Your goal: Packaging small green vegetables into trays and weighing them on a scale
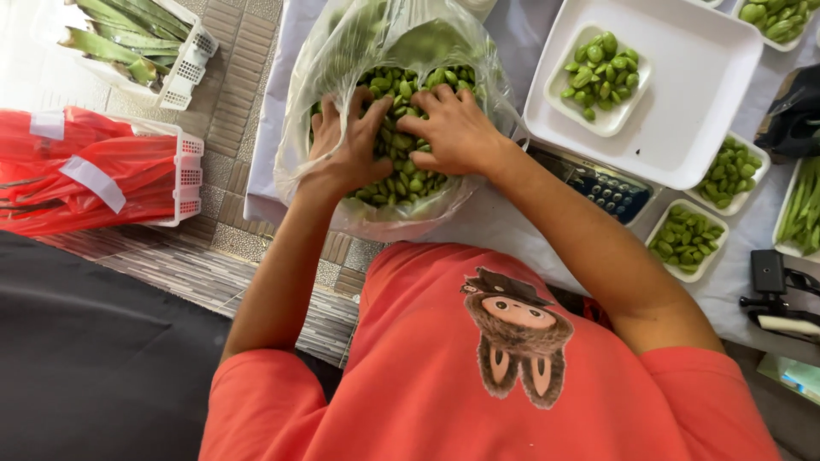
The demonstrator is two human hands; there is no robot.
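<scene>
Both hands deep in clear plastic bag [320, 162] of shelled green beans [401, 171] at table edge. Left hand [346, 145] curled, scooping beans; right hand [453, 128] cupped over heap, fingers bent into it. Risk judged: bag sagging past edge, beans likely spilling to floor if thin film slipped or tore.

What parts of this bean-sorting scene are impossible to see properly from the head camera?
- Fingertips of the left hand and right hand: buried in the green beans.
- Bottom of the plastic bag: hidden under beans and hands.
- Scale: mostly covered by the large white tray.
- Black device: cut off by the right edge.
</scene>
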